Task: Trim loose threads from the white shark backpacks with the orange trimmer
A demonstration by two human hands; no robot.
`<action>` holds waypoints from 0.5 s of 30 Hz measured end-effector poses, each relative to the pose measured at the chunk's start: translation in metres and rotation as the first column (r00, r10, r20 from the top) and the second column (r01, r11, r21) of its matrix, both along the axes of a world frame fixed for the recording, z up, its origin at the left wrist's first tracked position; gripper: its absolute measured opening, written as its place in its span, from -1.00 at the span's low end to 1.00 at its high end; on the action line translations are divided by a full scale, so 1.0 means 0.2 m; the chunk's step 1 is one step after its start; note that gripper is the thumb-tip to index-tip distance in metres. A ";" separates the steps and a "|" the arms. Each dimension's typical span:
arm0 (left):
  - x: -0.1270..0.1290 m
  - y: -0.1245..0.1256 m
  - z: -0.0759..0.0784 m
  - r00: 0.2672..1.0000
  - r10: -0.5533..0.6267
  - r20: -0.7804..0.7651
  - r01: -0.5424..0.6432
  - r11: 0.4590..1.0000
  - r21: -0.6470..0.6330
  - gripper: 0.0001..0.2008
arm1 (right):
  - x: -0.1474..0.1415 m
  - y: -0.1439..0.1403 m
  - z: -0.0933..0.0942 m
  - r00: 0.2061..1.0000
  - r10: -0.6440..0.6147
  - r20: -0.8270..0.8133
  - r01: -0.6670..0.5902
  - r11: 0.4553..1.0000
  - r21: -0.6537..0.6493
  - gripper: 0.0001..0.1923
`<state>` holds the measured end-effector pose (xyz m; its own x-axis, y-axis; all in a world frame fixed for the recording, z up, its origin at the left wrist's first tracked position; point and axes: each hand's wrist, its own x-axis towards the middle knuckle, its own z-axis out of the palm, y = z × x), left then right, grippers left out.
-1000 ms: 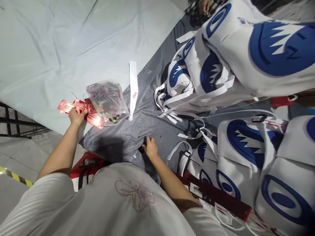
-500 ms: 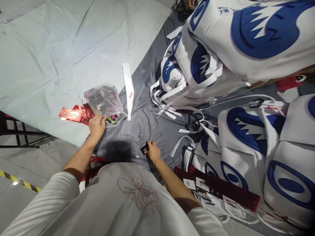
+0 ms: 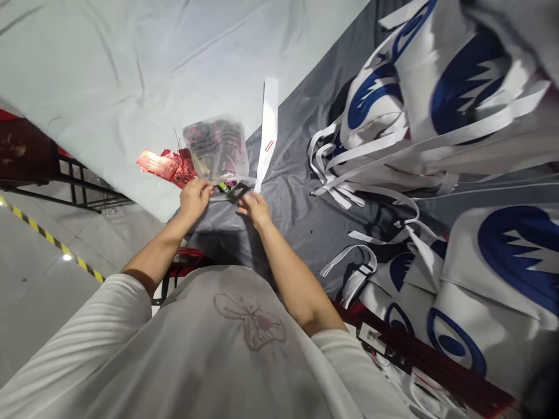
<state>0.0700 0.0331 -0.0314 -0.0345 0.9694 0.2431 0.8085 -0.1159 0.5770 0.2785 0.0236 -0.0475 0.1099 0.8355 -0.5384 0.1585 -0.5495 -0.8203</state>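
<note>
A clear plastic bag [image 3: 220,148] lies where the pale and grey coverings meet, with dark, pink and green pieces inside. My left hand [image 3: 195,199] is closed at its near left corner, the fingertips pinching the bag's edge. Between finger and thumb my right hand [image 3: 255,210] holds a small black tag [image 3: 237,191] over the bag's open end. A bright green piece [image 3: 225,188] shows at that opening. Shiny red tags [image 3: 168,167] with dark strings lie left of the bag, touching it. Right of it rests a white perforated strip [image 3: 268,128] with a red mark.
White bags [image 3: 463,87] with blue shark-face prints and loose straps are piled on the right. A dark red strip [image 3: 419,349] crosses their near side. Left of the table, a black metal frame [image 3: 82,186] stands near yellow-black floor tape [image 3: 52,241].
My right hand has moved left and forward, bringing the black tag from the grey cloth to the bag's opening. My left hand stays at the bag. The view has shifted.
</note>
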 end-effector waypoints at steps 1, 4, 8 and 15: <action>-0.01 -0.01 0.00 1.000 0.015 0.002 -0.015 1.000 -0.011 -0.76 | -0.06 0.04 0.00 0.999 -0.012 -0.049 0.013 1.000 0.022 -0.72; -0.03 -0.05 0.01 1.000 0.025 0.007 -0.025 1.000 -0.010 -0.73 | -0.04 -0.07 -0.02 0.985 0.052 -0.164 -0.053 0.999 0.000 -0.68; 0.02 -0.20 -0.02 0.999 -0.040 -0.030 0.043 0.995 0.091 -0.49 | 0.27 -0.64 -0.09 0.983 0.035 -0.179 -0.068 0.981 -0.180 -0.88; 0.39 -0.73 -0.20 0.824 -0.528 -0.203 0.530 0.847 -0.051 -0.51 | 0.67 -1.83 -0.29 0.975 -0.219 -0.041 0.182 0.889 -0.420 -0.79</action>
<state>0.1479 -0.1128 -0.0709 0.5335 0.8230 0.1950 0.7199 -0.5629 0.4060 0.4121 -0.3430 -0.1053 0.1902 0.5020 -0.8437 -0.0513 -0.8531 -0.5192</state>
